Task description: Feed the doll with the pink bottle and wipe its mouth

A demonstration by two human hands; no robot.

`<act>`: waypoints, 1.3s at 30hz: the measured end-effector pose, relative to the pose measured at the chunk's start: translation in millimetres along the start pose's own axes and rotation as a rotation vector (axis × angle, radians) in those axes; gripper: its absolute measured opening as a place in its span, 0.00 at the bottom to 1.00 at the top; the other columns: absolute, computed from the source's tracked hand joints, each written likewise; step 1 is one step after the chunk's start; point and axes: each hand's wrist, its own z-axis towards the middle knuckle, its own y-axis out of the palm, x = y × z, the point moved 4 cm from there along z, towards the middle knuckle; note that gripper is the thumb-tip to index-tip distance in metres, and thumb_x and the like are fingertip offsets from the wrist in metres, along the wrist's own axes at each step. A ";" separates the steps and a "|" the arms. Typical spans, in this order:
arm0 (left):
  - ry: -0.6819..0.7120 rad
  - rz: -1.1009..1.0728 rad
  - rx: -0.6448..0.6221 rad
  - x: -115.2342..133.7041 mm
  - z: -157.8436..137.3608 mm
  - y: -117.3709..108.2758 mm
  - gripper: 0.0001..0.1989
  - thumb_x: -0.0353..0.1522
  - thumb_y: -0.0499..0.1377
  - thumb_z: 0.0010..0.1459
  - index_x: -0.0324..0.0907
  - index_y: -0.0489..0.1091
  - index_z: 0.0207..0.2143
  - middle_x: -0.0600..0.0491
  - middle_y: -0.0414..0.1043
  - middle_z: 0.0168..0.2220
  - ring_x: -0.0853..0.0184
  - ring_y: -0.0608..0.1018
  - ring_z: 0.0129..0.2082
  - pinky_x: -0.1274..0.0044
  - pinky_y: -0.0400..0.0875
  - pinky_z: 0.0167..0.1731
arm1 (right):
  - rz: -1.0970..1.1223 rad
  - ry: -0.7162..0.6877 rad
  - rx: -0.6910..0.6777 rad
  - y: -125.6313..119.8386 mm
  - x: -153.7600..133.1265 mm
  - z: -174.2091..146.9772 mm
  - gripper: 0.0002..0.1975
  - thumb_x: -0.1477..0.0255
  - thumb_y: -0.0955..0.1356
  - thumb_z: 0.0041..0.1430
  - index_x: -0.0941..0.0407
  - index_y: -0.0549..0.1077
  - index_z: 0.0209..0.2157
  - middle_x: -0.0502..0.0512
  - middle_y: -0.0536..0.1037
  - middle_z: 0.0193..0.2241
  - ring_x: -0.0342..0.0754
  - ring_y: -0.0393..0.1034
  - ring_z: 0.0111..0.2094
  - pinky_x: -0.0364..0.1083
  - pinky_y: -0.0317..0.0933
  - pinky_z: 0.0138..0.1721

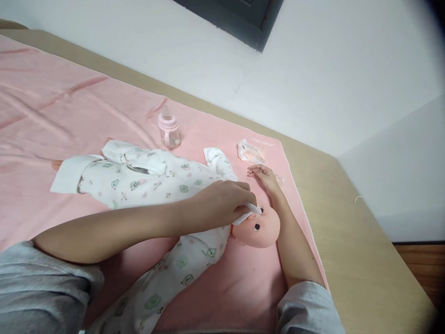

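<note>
Head: left hand (227, 202) pinches tissue (242, 217), right hand (263, 176) cupped.

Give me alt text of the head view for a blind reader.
The left hand holds a white cloth at a doll's face; the right hand is near a plastic packet on a pink blanket. A bottle stands nearby.

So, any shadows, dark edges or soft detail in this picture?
Head view: both corners on the picture's right fade to black; shadow darkens the pink blanket below the left forearm; print on the small wrapper near the right hand is hard to read.
</note>
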 end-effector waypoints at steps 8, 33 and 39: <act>-0.019 -0.015 0.006 0.8 0.7 -3.3 0.10 0.27 0.54 0.61 0.43 0.75 0.35 0.54 0.73 0.36 0.68 0.75 0.34 0.76 0.64 0.34 | -0.002 -0.003 0.001 0.9 -3.8 -1.5 0.13 0.60 0.73 0.50 0.54 0.77 0.34 0.54 0.80 0.34 0.45 0.75 0.34 0.49 0.69 0.47; -0.039 0.119 0.246 -29.4 -7.2 -81.9 0.15 0.29 0.53 0.63 0.47 0.78 0.44 0.50 0.68 0.56 0.61 0.69 0.57 0.68 0.64 0.56 | -0.713 -0.607 -0.007 108.7 -192.1 -99.9 0.23 0.65 0.70 0.60 0.44 0.66 0.57 0.53 0.76 0.49 0.55 0.67 0.56 0.59 0.59 0.60; -0.010 -0.042 0.253 -42.2 -6.6 -94.4 0.14 0.29 0.54 0.60 0.44 0.77 0.43 0.51 0.72 0.53 0.62 0.74 0.51 0.73 0.68 0.50 | -0.634 -0.530 0.031 112.5 -191.7 -89.6 0.14 0.65 0.69 0.60 0.49 0.66 0.47 0.53 0.77 0.40 0.50 0.74 0.44 0.53 0.66 0.51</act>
